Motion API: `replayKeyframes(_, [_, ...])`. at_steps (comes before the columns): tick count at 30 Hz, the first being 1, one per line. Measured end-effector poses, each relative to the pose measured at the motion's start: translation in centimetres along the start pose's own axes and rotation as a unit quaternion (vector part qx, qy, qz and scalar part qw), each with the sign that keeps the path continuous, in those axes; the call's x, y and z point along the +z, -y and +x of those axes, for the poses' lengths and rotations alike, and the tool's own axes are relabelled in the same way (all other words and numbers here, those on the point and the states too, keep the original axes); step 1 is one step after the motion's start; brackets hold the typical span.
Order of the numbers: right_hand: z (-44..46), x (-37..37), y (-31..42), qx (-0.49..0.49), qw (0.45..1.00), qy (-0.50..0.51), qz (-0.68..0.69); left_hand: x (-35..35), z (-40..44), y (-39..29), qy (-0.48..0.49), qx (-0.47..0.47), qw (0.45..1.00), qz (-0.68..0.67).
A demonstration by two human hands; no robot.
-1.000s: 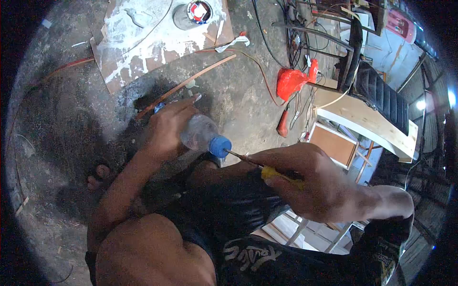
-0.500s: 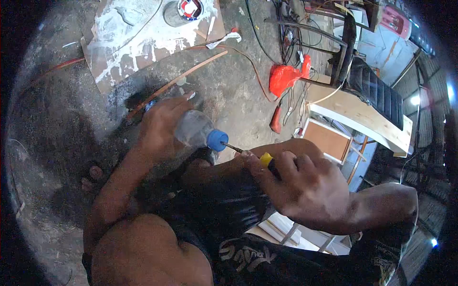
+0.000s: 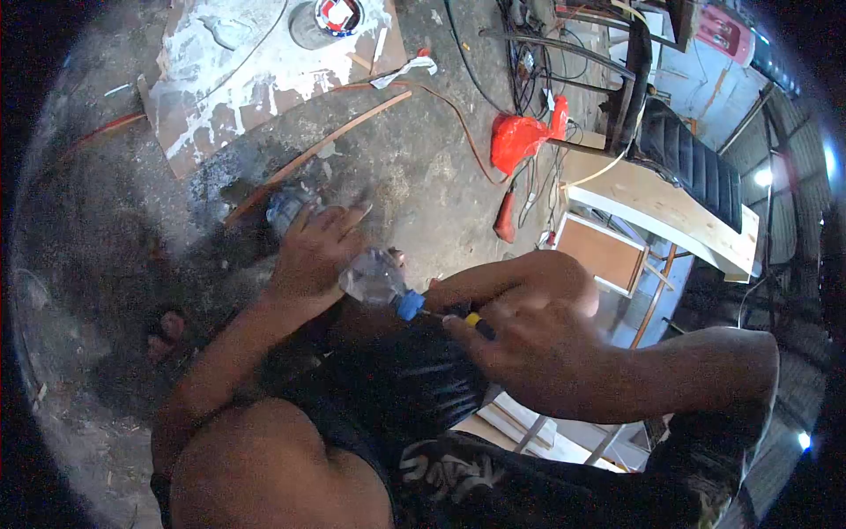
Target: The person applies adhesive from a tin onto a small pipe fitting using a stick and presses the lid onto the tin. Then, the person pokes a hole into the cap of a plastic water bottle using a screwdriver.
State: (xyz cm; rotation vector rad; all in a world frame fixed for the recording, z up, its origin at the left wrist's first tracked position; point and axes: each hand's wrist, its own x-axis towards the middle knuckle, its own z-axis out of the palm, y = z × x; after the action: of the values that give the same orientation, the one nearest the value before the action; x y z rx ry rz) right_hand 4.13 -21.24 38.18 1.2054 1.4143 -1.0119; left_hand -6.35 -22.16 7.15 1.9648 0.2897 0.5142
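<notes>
My left hand (image 3: 322,249) is wrapped round the middle of a clear plastic bottle (image 3: 372,275), which lies tilted with its blue cap (image 3: 409,305) toward my right hand. The bottle's base pokes out beyond my fingers. In my right hand (image 3: 538,353) is a screwdriver (image 3: 480,324) with a yellow and black handle, gripped in closed fingers. Its thin metal shaft points at the cap and seems to meet it; whether the tip has gone through I cannot tell.
A paint-splashed board (image 3: 256,88) with an open can (image 3: 326,22) lies on the concrete floor. Near it is a thin wooden strip (image 3: 317,157). An orange-red plastic bag (image 3: 520,141), cables (image 3: 524,57) and a black padded seat (image 3: 692,163) are farther right.
The bottle has tipped, its cap now lower and nearer my body, and its base shows more. My right hand and the screwdriver have shifted down a little with the cap.
</notes>
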Motion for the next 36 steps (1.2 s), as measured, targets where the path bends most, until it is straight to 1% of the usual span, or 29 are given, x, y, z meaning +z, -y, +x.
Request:
replayKeyframes(2, [-0.2, 0.6, -0.5, 0.005, 0.999, 0.010, 0.044, 1.2, 0.2, -0.2, 0.000, 0.004, 1.000, 0.026])
replayKeyframes(4, [-1.0, 2.5, -1.6, -0.021, 0.991, -0.121, 0.059, 0.4, 0.6, -0.5, 0.001, -0.014, 1.000, -0.003])
replayKeyframes(5, [-0.9, 3.3, -1.8, -0.038, 0.978, -0.194, 0.074, -0.4, 0.4, -0.1, 0.007, -0.022, 1.000, -0.008])
replayKeyframes(8, [-1.2, 3.2, -1.4, -0.004, 0.973, -0.204, 0.103, -0.9, 0.3, 0.5, -0.012, 0.003, 1.000, -0.015])
replayKeyframes(11, [-1.3, 3.5, -1.2, -0.001, 0.969, -0.218, 0.120, -0.3, 0.2, 1.1, -0.036, -0.038, 0.994, -0.091])
replayKeyframes(13, [-1.3, 3.0, -0.7, 0.009, 0.967, -0.231, 0.111, -1.4, 0.5, 0.8, -0.046, -0.044, 0.994, -0.091])
replayKeyframes(15, [-1.4, 2.0, -0.4, 0.017, 0.975, -0.203, 0.093, -1.9, 0.3, 1.1, -0.053, -0.044, 0.993, -0.096])
replayKeyframes(17, [-1.7, 1.1, -0.3, 0.028, 0.989, -0.128, 0.065, -1.7, 0.2, 1.8, -0.056, -0.038, 0.991, -0.115])
replayKeyframes(20, [-1.7, 0.9, -0.3, 0.031, 0.984, -0.175, 0.014, -2.0, 1.3, 1.3, -0.111, -0.053, 0.982, -0.141])
replayKeyframes(23, [-1.4, -1.0, -0.3, 0.023, 0.990, -0.134, 0.020, -0.4, 0.7, 2.3, -0.126, -0.033, 0.987, -0.099])
replayKeyframes(26, [-1.5, -2.1, -0.1, 0.015, 0.998, -0.048, 0.043, -1.7, 0.7, 1.2, -0.112, -0.042, 0.988, -0.094])
replayKeyframes(29, [-1.4, -2.4, 0.4, 0.033, 0.997, -0.024, 0.065, -1.8, 0.6, 1.1, -0.083, -0.041, 0.993, -0.077])
replayKeyframes(32, [-1.3, -2.5, 0.7, 0.045, 0.996, -0.060, 0.058, -2.1, 0.9, 1.3, -0.087, -0.055, 0.991, -0.085])
replayKeyframes(36, [-1.1, -3.1, 1.2, 0.057, 0.994, -0.054, 0.071, -2.8, 0.8, 1.6, -0.077, -0.063, 0.987, -0.124])
